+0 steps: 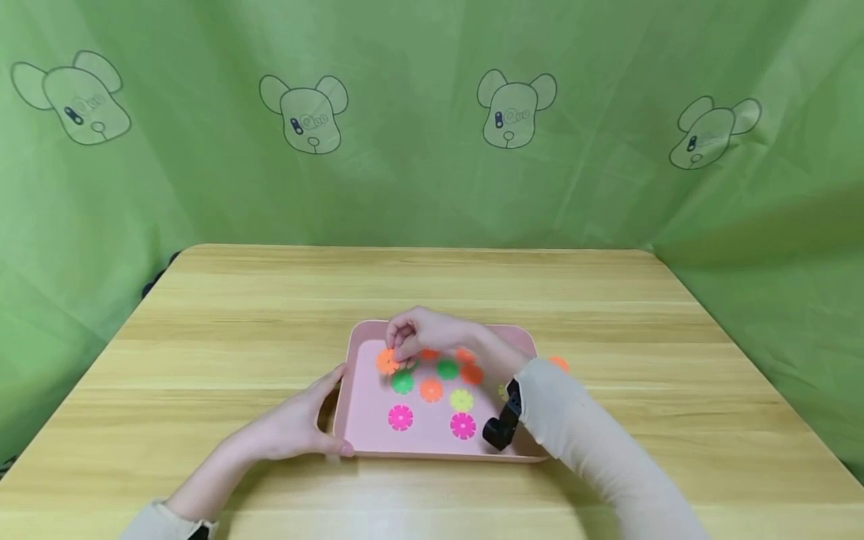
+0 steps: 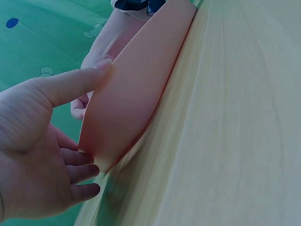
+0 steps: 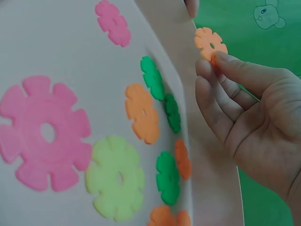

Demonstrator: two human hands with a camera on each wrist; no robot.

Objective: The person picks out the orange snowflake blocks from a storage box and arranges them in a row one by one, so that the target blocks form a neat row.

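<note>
My right hand (image 1: 432, 332) pinches an orange plastic interlocking disc (image 3: 209, 41) between thumb and fingertips, its notched petals and centre hole in view. It holds the disc over the left part of a pink tray (image 1: 367, 439). At the tray's left end, my left hand (image 1: 293, 426) rests with thumb and fingers spread, the thumb at the front corner. The left wrist view shows the thumb on the tray's rim and the other fingers loosely extended by its side wall. Beneath my right hand lie several discs, among them pink (image 3: 46, 133), yellow-green (image 3: 115, 178) and green ones (image 3: 167, 178).
Another orange disc (image 1: 559, 364) shows just past the tray's right side, partly behind the right sleeve (image 1: 580, 427). A black wrist camera (image 1: 501, 431) hangs over the tray's front right. Green curtains (image 1: 418, 187) with bear-head drawings surround the wooden table (image 1: 270, 300).
</note>
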